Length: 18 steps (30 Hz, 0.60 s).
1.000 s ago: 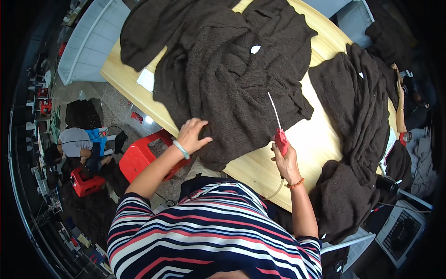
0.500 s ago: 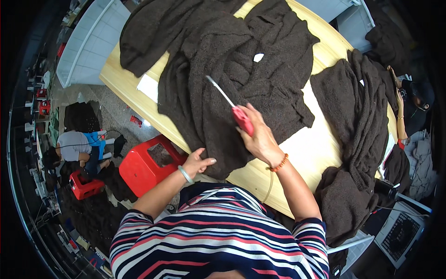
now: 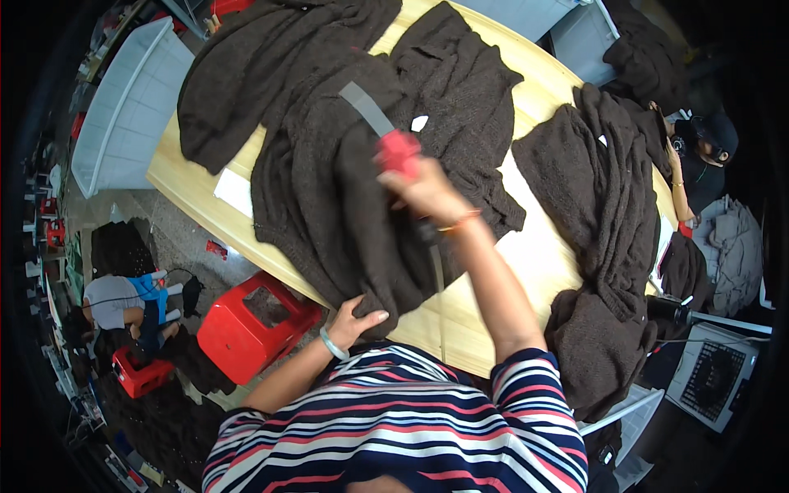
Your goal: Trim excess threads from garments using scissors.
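Note:
A dark brown knitted garment [image 3: 300,177] lies rumpled across the wooden table in front of me. My left hand [image 3: 349,326] pinches its near edge at the table's front, the thumb on top and the fingers partly hidden. Over the middle of the cloth, my right hand [image 3: 426,195] grips a red-handled air blow gun [image 3: 399,154]. Its long thin metal nozzle points up and left, smeared wide by motion. A thin hose [image 3: 438,304] hangs from the gun past my wrist toward me. One small white label [image 3: 420,123] shows on the knitwear.
More brown knitwear [image 3: 604,205] lies on the table's right side. A red stool [image 3: 246,341] stands by the left table edge [image 3: 189,181], with white bins [image 3: 123,111] beyond. One person [image 3: 707,156] is at the far right; another [image 3: 123,300] sits low at left. A fan-like grille [image 3: 713,378] stands lower right.
My right hand has swung the blow gun up and to the left over the garment. The left hand still holds the near edge, and the cloth beside it has bunched into a raised fold.

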Each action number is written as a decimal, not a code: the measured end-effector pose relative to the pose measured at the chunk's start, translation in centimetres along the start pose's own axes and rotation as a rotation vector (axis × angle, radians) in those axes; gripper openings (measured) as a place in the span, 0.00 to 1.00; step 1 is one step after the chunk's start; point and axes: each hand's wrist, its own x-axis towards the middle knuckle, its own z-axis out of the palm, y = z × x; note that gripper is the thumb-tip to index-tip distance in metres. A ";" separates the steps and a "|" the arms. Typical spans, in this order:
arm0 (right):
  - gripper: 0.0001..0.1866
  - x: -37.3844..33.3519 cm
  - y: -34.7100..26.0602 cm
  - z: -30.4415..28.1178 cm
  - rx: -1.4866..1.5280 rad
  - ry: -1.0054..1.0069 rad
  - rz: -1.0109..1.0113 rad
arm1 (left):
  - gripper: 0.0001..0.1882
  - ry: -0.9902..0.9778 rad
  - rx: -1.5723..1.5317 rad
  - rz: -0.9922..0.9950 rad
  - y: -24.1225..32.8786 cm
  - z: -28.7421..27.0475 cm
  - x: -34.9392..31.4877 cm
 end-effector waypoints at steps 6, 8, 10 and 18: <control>0.18 -14.6 -1.3 -16.8 0.025 0.601 -0.082 | 0.25 -0.128 -0.076 0.009 -0.6 3.2 3.6; 0.17 -19.7 4.9 -20.7 -0.110 0.829 0.027 | 0.29 -0.220 -0.007 -0.043 -1.7 4.6 4.9; 0.18 -23.9 9.9 -20.5 -0.114 0.901 0.195 | 0.31 -0.307 0.100 -0.074 -3.6 5.0 5.9; 0.16 -33.1 14.9 -13.4 -0.310 0.865 0.326 | 0.44 -0.389 0.737 -0.068 -5.9 11.7 9.2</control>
